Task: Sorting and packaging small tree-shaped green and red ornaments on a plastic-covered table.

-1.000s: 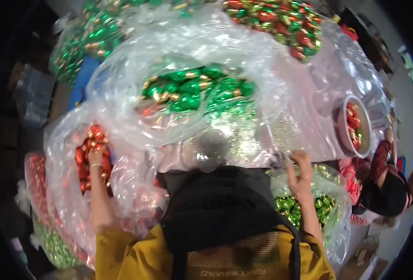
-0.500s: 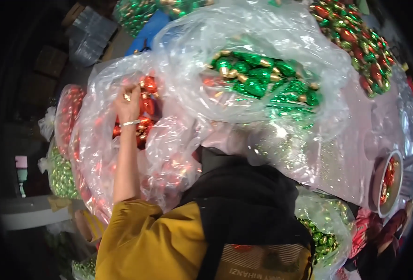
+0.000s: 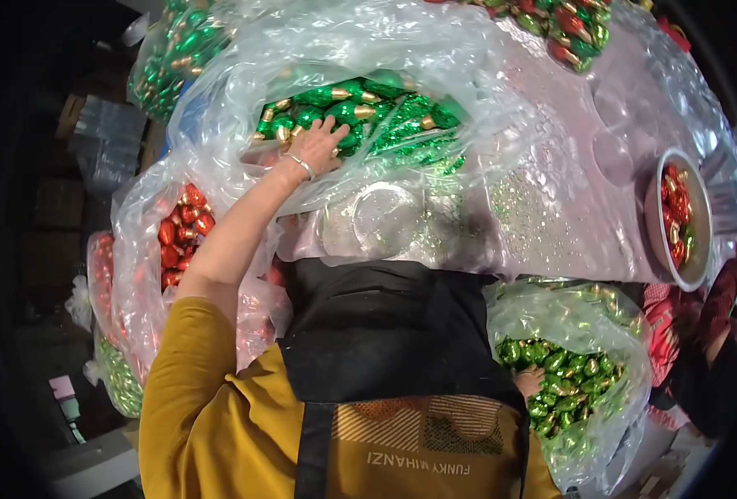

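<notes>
My left hand (image 3: 317, 148), a bracelet on its wrist, reaches into a large clear plastic bag (image 3: 502, 108) on the table. Its fingers are spread over shiny green bulb-shaped Christmas ornaments (image 3: 356, 111) with gold caps, touching them. To the lower right, my right hand (image 3: 528, 381) is in a second clear bag (image 3: 626, 432) of light green ornaments (image 3: 561, 384); its fingers are mostly hidden, so I cannot make out a grip. Left of my body, red ornaments (image 3: 185, 229) show in the opening of another clear bag (image 3: 136, 274).
A white basin (image 3: 653, 216) with red and green ornaments stands at the table's right edge, beside a person's sleeve (image 3: 722, 295). Glitter is scattered over the plastic-covered table (image 3: 551, 166). More ornaments (image 3: 581, 33) lie at the far right; a bag of green ones (image 3: 177, 71) stands far left.
My left hand has left the red ornaments and moved right and away onto the green ones. My right hand now shows in the light green bag. The whole view has shifted.
</notes>
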The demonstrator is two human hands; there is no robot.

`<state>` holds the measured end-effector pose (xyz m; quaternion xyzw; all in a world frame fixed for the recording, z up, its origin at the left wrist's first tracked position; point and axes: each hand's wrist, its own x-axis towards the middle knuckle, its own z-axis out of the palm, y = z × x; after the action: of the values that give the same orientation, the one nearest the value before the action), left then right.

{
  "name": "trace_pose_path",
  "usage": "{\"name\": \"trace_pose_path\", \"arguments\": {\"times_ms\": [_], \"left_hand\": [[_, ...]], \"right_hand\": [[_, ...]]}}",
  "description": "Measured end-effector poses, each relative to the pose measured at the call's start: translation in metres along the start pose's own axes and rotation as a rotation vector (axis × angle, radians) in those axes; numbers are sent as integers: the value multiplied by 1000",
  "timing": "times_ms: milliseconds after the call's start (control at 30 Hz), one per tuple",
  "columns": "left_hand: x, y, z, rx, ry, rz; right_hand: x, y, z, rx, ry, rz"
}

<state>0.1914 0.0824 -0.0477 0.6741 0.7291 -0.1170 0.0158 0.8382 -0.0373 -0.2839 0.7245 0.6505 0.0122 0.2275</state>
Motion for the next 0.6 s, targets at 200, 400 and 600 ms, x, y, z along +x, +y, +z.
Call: {"name": "trace_pose_path", "arguments": {"times_ms": [200,400,600], "left_hand": [[10,-3,11,-280,84,-206],[-60,-1,-67,-1200,757,-342],[-97,104,-92,-1286,1090,169]], "right_hand": [[25,78,97,45,-328,89],[60,70,-48,75,-479,-559],[8,-106,-350,1551,282,-687]]}}
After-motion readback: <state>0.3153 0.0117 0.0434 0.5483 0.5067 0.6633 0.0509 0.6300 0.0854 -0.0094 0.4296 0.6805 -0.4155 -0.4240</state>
